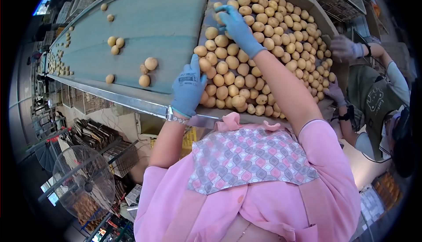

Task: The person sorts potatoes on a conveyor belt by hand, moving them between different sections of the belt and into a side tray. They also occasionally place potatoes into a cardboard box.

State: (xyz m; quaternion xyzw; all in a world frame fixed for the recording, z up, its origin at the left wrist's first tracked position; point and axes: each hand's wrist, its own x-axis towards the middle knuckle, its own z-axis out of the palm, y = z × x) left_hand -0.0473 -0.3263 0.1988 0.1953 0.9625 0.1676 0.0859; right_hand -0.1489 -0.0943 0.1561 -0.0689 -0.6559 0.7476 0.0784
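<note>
Head view: at far left a cluster of small potatoes [61, 64], too many to count, lies on the green belt [162, 22]; nearer, I count nine loose pieces. One fan [83, 182] stands below. My left hand [188, 86], index finger extended, is at the pile's edge; I cannot tell whether it grips anything. My right hand [239, 29] has parted fingers over the piled potatoes [277, 39], well over a hundred, hiding some; its grip I cannot tell. Two gloved hands [345, 48] of a co-worker reach in at right.
</note>
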